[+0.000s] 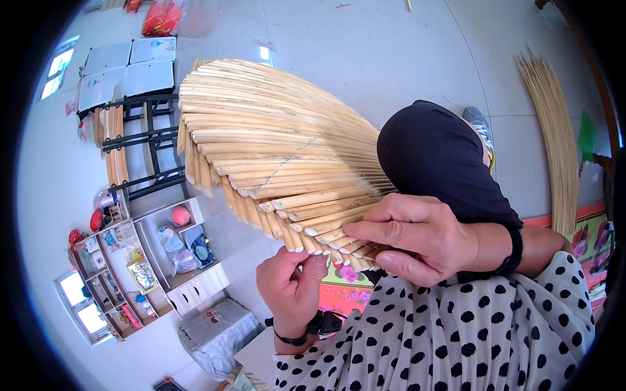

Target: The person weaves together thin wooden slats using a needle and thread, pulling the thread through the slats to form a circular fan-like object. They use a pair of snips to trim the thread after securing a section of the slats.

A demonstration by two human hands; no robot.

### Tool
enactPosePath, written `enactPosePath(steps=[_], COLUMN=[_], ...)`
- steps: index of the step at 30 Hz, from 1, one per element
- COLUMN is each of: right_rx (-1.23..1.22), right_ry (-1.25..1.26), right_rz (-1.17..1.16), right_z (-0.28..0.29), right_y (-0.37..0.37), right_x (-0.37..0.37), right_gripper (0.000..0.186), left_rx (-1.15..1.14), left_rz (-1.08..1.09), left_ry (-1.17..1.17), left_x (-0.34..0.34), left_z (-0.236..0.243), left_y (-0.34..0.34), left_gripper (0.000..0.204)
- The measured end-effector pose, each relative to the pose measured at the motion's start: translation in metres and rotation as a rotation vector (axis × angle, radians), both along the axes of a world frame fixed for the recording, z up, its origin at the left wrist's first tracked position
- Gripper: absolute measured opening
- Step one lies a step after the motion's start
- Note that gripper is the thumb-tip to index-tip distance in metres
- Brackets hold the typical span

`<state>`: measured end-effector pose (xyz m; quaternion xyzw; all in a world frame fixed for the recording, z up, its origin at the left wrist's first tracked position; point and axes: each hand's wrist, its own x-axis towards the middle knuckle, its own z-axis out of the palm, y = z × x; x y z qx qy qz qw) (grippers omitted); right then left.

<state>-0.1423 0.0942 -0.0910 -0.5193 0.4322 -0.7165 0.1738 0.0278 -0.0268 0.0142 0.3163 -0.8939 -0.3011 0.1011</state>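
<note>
A curved fan-shaped piece of many pale wooden sticks [274, 127] fills the middle, its cut ends layered along the lower edge and a thin blue-green line crossing them. My left hand [287, 283], with a dark watch at the wrist, pinches stick ends at the lower edge between thumb and fingertips. My right hand [420, 238], in a black wristband, grips the lower right part of the piece, index finger lying along the ends. My dark-clothed knee [437, 150] is beside the piece; whether they touch is unclear.
A long bundle of thin sticks [548, 130] lies at right on the tiled floor [365, 32]. A shoe [475, 120] shows beyond my knee. Dark metal frames [150, 143], open shelves [182, 241] and a covered box [215, 329] stand at left. Pink floral cloth [342, 296] shows below the piece.
</note>
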Motion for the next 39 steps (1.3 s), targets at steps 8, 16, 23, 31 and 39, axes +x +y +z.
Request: enactPosePath(steps=[8,16,23,31,39], right_rx=[0.045,0.052,0.057,0.076,0.197], right_ry=[0.095,0.212,0.272,0.309,0.37], right_rz=[-0.061,-0.212,-0.258,-0.276,-0.335], right_z=[0.012,0.022,0.022,0.025,0.039], right_y=[0.0,-0.002,-0.005,-0.003,-0.002], right_x=[0.002,0.013,0.015,0.021,0.019], right_gripper=[0.043,0.058,0.062,0.057,0.051], left_rx=[0.292,0.204,0.304,0.013,-0.116], left_rz=[0.177,0.08,0.195,0.178,0.108], left_ry=[0.176,0.225,0.293,0.24,0.145], left_x=[-0.007,-0.005,-0.028,-0.031,-0.027], left_z=[0.003,-0.006,-0.003,-0.011,0.016], left_y=[0.011,0.011,0.023,0.035,0.01], left_gripper=[0.008,0.005,0.01,0.018,0.017])
